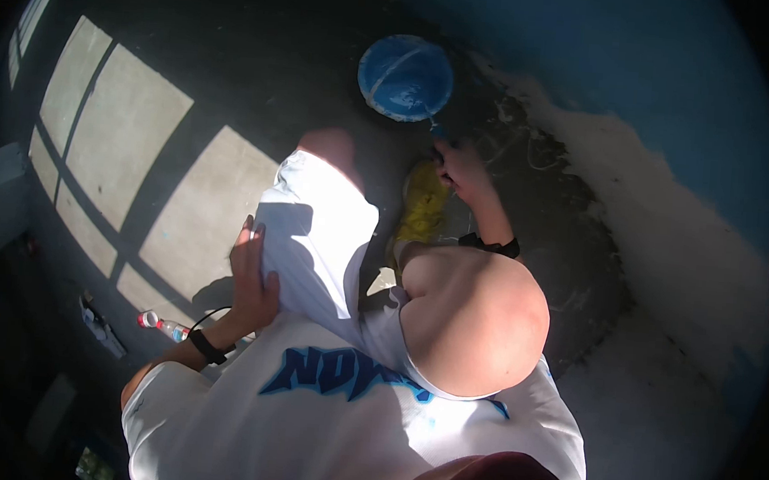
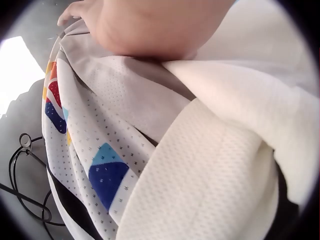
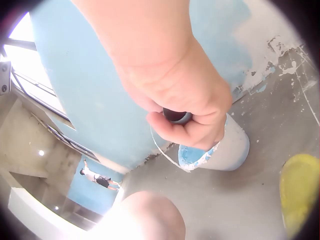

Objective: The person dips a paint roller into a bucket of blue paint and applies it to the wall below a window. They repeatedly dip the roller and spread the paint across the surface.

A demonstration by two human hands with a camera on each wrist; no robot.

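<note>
My right hand (image 1: 462, 172) grips a dark handle at the near edge of a blue bucket (image 1: 407, 77), and the tool's far end reaches into the bucket. In the right wrist view the fingers of the right hand (image 3: 185, 95) curl round the handle's dark end (image 3: 176, 116), above the white-sided bucket (image 3: 232, 150) holding something light blue. My left hand (image 1: 256, 271) rests on the white shorts (image 1: 314, 226) at the thigh, its fingers extended. The left wrist view shows part of that hand (image 2: 150, 25) against patterned white fabric (image 2: 115, 110).
A yellow shoe (image 1: 424, 203) stands just below the bucket. The blue wall (image 1: 679, 109) with a pale lower strip runs along the right. A bottle (image 1: 169, 327) lies on the floor at left. Another person (image 3: 97, 178) stands far off by a wall.
</note>
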